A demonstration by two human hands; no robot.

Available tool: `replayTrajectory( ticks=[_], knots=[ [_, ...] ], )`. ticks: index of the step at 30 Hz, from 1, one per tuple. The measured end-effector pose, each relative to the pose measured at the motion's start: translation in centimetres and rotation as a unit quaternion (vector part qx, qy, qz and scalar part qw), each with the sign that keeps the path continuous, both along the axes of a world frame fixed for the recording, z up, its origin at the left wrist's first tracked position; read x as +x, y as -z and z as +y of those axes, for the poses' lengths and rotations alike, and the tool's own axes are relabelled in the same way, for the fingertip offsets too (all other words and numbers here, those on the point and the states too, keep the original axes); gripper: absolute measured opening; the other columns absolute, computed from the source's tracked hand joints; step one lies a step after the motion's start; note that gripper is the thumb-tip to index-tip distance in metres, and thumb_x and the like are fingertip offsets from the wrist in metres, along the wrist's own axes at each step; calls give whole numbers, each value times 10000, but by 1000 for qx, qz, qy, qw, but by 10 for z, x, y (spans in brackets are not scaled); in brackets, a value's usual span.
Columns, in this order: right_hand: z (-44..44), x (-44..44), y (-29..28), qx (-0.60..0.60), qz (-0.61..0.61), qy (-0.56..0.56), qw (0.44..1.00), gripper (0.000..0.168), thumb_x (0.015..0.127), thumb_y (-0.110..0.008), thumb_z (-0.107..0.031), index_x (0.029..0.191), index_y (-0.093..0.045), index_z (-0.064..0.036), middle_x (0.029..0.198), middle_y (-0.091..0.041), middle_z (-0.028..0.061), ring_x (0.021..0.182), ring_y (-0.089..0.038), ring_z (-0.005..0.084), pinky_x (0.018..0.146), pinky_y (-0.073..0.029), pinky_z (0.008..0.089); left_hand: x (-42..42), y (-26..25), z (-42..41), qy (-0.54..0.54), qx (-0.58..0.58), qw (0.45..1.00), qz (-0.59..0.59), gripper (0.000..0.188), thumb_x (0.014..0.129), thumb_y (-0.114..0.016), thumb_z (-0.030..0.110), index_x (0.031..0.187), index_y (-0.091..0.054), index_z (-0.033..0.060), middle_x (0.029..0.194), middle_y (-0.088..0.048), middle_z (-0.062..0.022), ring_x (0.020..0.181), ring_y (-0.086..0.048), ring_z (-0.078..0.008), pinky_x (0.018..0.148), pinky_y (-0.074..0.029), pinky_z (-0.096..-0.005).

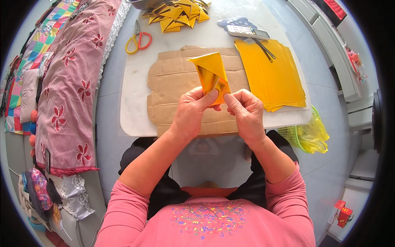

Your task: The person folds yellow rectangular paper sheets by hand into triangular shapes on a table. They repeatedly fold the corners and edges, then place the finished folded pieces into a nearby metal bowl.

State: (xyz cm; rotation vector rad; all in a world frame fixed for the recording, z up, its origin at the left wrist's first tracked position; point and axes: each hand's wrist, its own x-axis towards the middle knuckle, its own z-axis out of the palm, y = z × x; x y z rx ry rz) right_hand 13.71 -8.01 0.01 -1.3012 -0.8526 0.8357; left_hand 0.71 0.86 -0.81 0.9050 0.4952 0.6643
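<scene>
A sheet of shiny gold foil paper, folded with a slanted triangular flap at its upper end, is held up over the table. My left hand grips its lower left part, thumb on the front and fingers behind. With thumb and fingers, my right hand pinches the lower right corner. Beneath both hands lies a flattened piece of brown cardboard. To the right is a stack of flat gold paper sheets. Several folded gold paper pieces are heaped at the far side.
The white table has rounded corners. Scissors with one yellow and one red handle lie at its left. A white remote control rests near a dark paper fan. A green basket with a yellow plastic bag stands on the floor, right.
</scene>
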Motion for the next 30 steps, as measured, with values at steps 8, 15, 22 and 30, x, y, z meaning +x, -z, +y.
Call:
replayTrajectory(
  ticks=[8, 15, 22, 30],
  knots=[
    [5, 8, -1, -10, 73, -62, 995, 185, 907, -662, -184, 823, -618, -26, 700, -572, -25, 662, -478, 39, 603, -402, 195, -2, -6, 6, -4, 78, 996, 41, 197, 923, -618, 182, 999, -664, 6, 891, -662, -34, 748, -551, -100, 704, -469, -255],
    [5, 9, -2, -15, 111, -79, 991, 180, 897, -671, -176, 813, -608, -31, 695, -572, -13, 642, -468, 49, 599, -388, 204, -3, -9, 8, -2, 108, 993, 41, 179, 917, -628, 154, 988, -658, -9, 852, -658, -29, 706, -551, -76, 660, -466, -226],
    [5, 10, 6, 23, 186, -65, 980, 163, 900, -669, -158, 820, -606, -30, 721, -587, 7, 658, -488, 68, 615, -405, 215, -5, -9, 7, 6, 105, 992, 66, 177, 866, -690, 127, 981, -653, -3, 826, -649, -25, 719, -556, -70, 663, -460, -223],
    [9, 3, 14, 67, 267, -69, 959, 122, 907, -653, -118, 833, -609, -32, 717, -585, 10, 662, -495, 77, 626, -409, 222, 1, -6, -6, -12, 82, 996, 16, 176, 853, -697, 107, 987, -651, 1, 818, -648, -21, 723, -557, -70, 675, -461, -224]
  ],
)
